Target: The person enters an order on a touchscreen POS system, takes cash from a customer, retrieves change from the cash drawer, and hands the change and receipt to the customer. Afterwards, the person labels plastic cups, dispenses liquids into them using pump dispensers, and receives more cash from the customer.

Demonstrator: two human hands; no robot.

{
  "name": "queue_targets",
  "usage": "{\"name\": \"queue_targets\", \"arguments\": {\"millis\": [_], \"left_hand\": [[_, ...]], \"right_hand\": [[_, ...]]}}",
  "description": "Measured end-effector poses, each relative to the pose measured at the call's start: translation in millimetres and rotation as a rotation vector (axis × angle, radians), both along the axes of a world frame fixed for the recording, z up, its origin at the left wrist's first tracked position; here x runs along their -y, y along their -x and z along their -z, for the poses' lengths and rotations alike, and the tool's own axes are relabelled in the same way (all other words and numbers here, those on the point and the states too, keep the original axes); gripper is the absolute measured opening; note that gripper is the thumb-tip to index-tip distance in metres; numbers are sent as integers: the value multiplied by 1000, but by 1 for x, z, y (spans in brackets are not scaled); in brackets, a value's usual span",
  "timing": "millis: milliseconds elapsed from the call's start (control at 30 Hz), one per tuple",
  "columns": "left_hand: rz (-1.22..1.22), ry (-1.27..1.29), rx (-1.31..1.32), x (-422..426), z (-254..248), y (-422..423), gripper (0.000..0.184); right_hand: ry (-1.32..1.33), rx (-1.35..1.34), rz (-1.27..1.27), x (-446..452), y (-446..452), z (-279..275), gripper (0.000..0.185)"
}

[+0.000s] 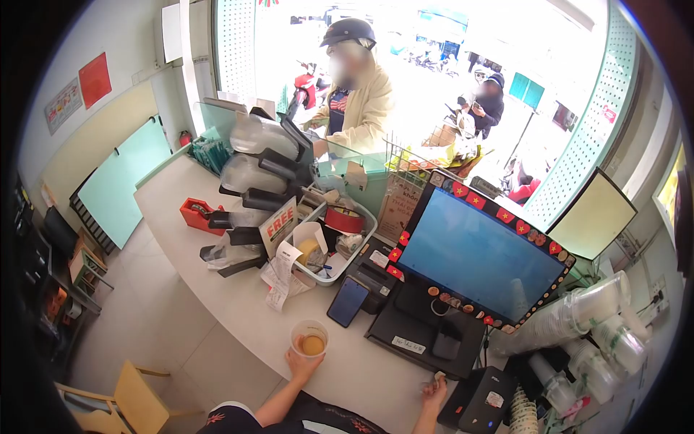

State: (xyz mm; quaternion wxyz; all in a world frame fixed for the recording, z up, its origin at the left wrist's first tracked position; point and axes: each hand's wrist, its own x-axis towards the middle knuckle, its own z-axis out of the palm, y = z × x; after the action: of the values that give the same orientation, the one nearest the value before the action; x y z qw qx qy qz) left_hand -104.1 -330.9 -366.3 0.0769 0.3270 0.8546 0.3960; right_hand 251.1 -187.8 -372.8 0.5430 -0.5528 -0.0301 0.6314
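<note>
My left hand [305,364] is wrapped round a clear plastic cup [309,338] at the counter's near edge. Some yellow-brown stuff shows at the bottom of the cup. Further right, my right hand [434,395] is closed over the counter, left of a black card-printer-like box [477,401]. A small pale bit shows at its fingertips, too small to name. Between the hands and the screen lie a smartphone [348,301] and a black receipt printer [371,273].
A monitor [484,253] edged with stickers stands on a black base. Stacked plastic cups [578,307] lean at the right. Behind the phone sit a bin [365,242] of small items, black lid holders [249,199] and a red tape dispenser [202,215]. A helmeted person [361,94] stands beyond the counter.
</note>
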Motion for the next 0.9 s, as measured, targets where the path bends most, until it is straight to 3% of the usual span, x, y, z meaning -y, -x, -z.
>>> {"name": "queue_targets", "arguments": {"millis": [133, 333, 433, 533, 633, 667, 767, 900], "left_hand": [[-26, 26, -21, -3, 2, 0, 89], [-44, 66, -66, -4, 4, -1, 90], [-32, 75, -69, -6, 4, -1, 90], [-29, 104, -77, -6, 0, -4, 89], [-27, 146, -94, -7, -2, -4, 88], [-25, 161, -97, -8, -1, -5, 87], [-30, 216, -135, -9, -11, -8, 87], [-41, 223, -203, -9, -1, -8, 87]], "right_hand": [[45, 96, -87, 11, -2, -7, 20], [2, 38, -232, 26, -20, 5, 22], [179, 149, -196, 21, -16, -1, 23], [201, 255, -346, 22, -14, -10, 27], [-11, 898, -649, 32, -22, 47, 28], [-139, 937, -559, 35, -1, 6, 26], [-363, 1124, -700, 25, 39, -99, 20], [-773, 1284, -784, -1, 68, -126, 15]]}}
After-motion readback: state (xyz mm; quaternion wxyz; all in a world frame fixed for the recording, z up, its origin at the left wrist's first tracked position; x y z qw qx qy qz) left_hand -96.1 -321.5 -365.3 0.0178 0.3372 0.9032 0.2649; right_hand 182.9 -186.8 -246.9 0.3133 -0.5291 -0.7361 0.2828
